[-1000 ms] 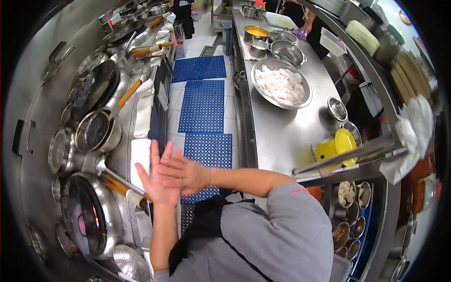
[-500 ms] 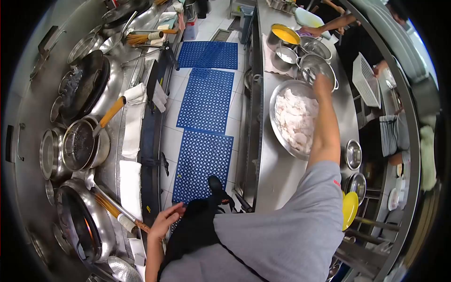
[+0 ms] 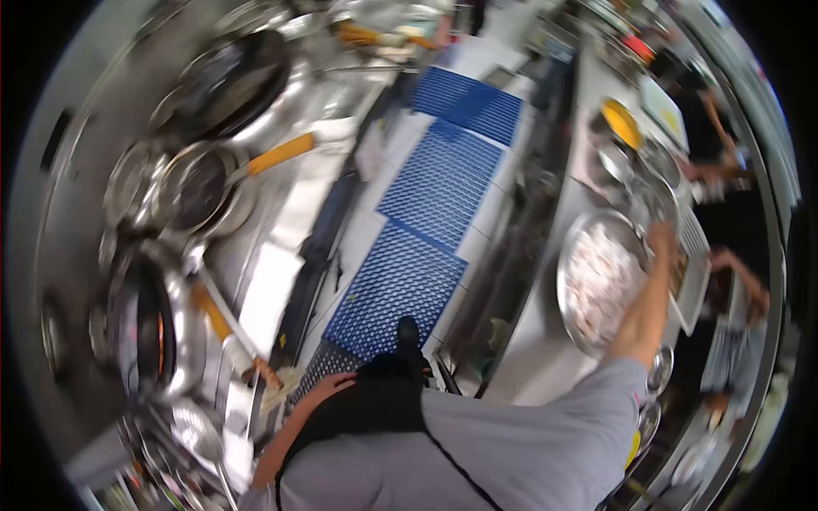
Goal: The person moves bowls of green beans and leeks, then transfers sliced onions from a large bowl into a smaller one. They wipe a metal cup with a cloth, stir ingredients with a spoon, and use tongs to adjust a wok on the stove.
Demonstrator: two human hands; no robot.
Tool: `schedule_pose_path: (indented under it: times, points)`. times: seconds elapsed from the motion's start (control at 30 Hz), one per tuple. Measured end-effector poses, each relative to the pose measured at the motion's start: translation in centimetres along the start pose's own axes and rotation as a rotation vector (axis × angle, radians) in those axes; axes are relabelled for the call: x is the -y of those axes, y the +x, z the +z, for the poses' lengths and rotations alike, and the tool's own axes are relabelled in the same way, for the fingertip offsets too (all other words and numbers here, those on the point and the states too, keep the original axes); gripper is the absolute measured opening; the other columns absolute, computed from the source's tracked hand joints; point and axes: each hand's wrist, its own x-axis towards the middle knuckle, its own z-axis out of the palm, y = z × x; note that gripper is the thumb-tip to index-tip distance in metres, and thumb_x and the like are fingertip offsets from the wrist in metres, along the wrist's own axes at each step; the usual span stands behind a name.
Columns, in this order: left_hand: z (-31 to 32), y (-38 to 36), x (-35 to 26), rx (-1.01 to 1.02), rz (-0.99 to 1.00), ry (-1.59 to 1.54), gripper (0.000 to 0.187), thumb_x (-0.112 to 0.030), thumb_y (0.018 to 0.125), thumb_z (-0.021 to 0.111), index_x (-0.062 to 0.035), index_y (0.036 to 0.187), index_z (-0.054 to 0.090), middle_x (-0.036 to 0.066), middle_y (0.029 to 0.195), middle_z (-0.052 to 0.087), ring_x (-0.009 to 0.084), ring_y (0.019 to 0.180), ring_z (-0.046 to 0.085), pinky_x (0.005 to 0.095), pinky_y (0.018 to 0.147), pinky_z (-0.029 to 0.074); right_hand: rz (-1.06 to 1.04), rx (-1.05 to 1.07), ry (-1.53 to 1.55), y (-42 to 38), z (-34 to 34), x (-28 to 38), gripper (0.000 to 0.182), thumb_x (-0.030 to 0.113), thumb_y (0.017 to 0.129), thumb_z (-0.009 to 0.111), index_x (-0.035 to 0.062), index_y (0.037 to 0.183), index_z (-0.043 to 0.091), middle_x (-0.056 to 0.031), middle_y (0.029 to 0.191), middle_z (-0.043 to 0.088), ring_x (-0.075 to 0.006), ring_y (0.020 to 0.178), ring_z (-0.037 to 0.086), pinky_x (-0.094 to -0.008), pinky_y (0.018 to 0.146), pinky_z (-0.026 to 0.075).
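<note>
My right hand (image 3: 663, 240) reaches over the far right rim of a wide steel bowl (image 3: 563, 285), beside a steel pot (image 3: 669, 204). Its fingers look closed, with a thin metal shape near them, but blur hides what they grip. Pale, whitish pieces of raw food (image 3: 601, 277) fill the wide bowl. Down at my left side, my left hand (image 3: 334, 386) lies against my black apron (image 3: 362, 413); its fingers are mostly hidden.
Woks, a pan with a wooden handle (image 3: 281, 155) and a perforated skimmer (image 3: 196, 430) occupy the stove side at left. Blue mats (image 3: 400, 285) cover the aisle floor. Yellow liquid fills a pot (image 3: 622, 123) on the counter. Beyond it, another person's arm holds a white basket (image 3: 694, 281).
The view has swung left and blurred, so the counter sits further right. My left hand has drawn in against the apron. The white basket has come closer to the counter edge.
</note>
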Motion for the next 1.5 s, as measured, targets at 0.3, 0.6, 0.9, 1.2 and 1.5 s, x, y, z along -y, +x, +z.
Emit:
schedule_pose_path:
  times: [0.3,0.6,0.9,1.2,1.5]
  points:
    - [3.8,-5.0,7.5,-0.190,0.218,-0.068,0.052,-0.045,0.102,0.051,-0.0035,0.133,0.060,0.016,0.132,0.063,0.0291,0.125,0.058,0.0358,0.106,0.044,-0.301,-0.154,1.103,-0.8,-26.9,18.8,0.032,0.033,0.098,0.063,0.0020,0.103,0.060,-0.0055,0.074,0.058,-0.0154,0.064,0.054,-0.0314,0.059,0.044]
    - [12.5,-11.3,24.8,-0.517,0.108,-0.247,0.052,-0.044,0.100,0.050,-0.0028,0.129,0.063,0.017,0.134,0.062,0.0311,0.127,0.056,0.0372,0.109,0.041,-1.187,0.031,1.162,-34.2,-60.8,54.2,0.041,0.035,0.097,0.061,0.0026,0.122,0.061,-0.0189,0.086,0.066,-0.0289,0.077,0.065,-0.0399,0.071,0.049]
    - [24.3,-21.6,36.6,-0.855,-0.428,-0.802,0.053,-0.047,0.084,0.068,-0.0063,0.118,0.072,0.017,0.111,0.073,0.0314,0.105,0.068,0.0408,0.093,0.052,-1.282,-0.057,1.213,-50.3,-66.4,72.1,0.046,0.041,0.095,0.061,-0.0003,0.114,0.061,-0.0258,0.094,0.070,-0.0452,0.093,0.066,-0.0519,0.081,0.049]
    - [29.6,-21.8,39.0,-1.076,-0.572,-1.011,0.040,-0.033,0.084,0.071,-0.0043,0.112,0.073,0.018,0.095,0.074,0.0264,0.086,0.070,0.0411,0.079,0.054,-1.205,-0.077,1.240,-53.4,-67.7,76.7,0.047,0.040,0.091,0.067,-0.0013,0.112,0.063,-0.0249,0.090,0.070,-0.0439,0.092,0.067,-0.0519,0.081,0.050]
    - [25.7,-17.0,36.8,-1.052,-0.461,-0.664,0.041,-0.029,0.086,0.063,-0.0054,0.117,0.071,0.022,0.110,0.072,0.0346,0.109,0.068,0.0415,0.094,0.052,-1.182,0.018,1.319,-52.7,-67.6,76.6,0.041,0.037,0.090,0.069,0.0021,0.110,0.060,-0.0196,0.087,0.071,-0.0426,0.087,0.068,-0.0520,0.079,0.050]
